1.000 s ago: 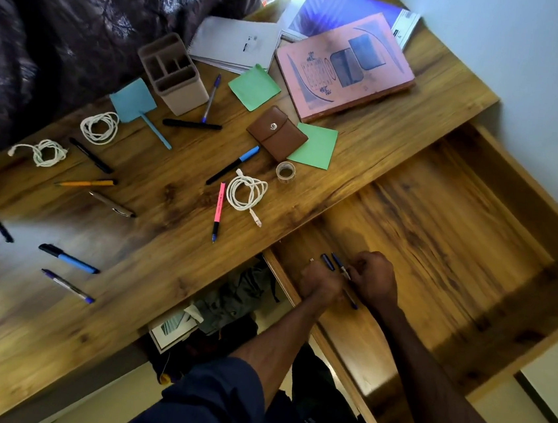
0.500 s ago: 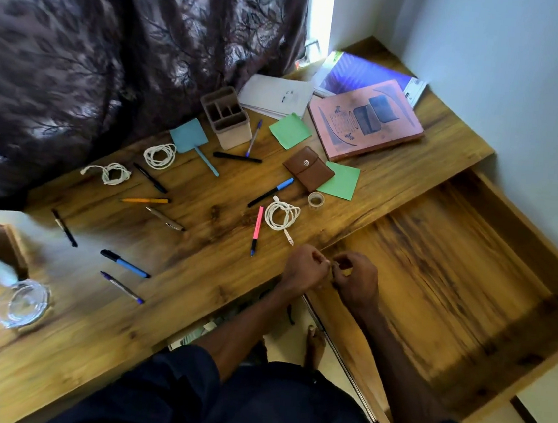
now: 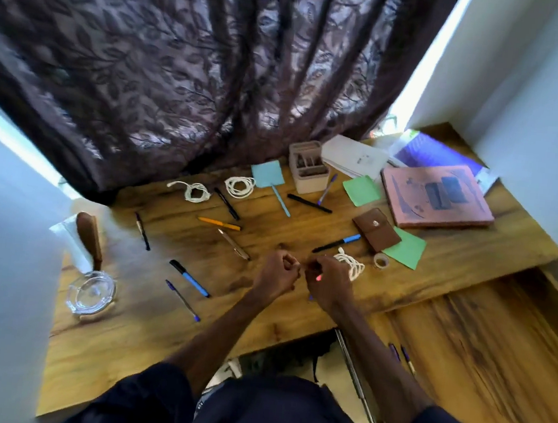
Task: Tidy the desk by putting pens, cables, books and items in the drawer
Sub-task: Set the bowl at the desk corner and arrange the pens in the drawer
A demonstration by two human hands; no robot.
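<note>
My right hand is curled over the pink pen on the wooden desk; only a pink spot and the pen's dark tip show. My left hand is a closed fist just left of it, with nothing visible in it. A coiled white cable lies right behind my right hand. The open drawer at the right has two dark pens lying near its left wall. Several more pens, two other white cables and a pink book lie on the desk.
A brown wallet, tape roll, green and blue sticky notes, papers and a beige organiser sit at the back right. A glass ashtray stands at the left edge. A dark curtain hangs behind the desk.
Both hands came up out of the drawer, leaving two pens inside, and moved left onto the desktop. My right hand now covers the pink pen. The camera tilted upward.
</note>
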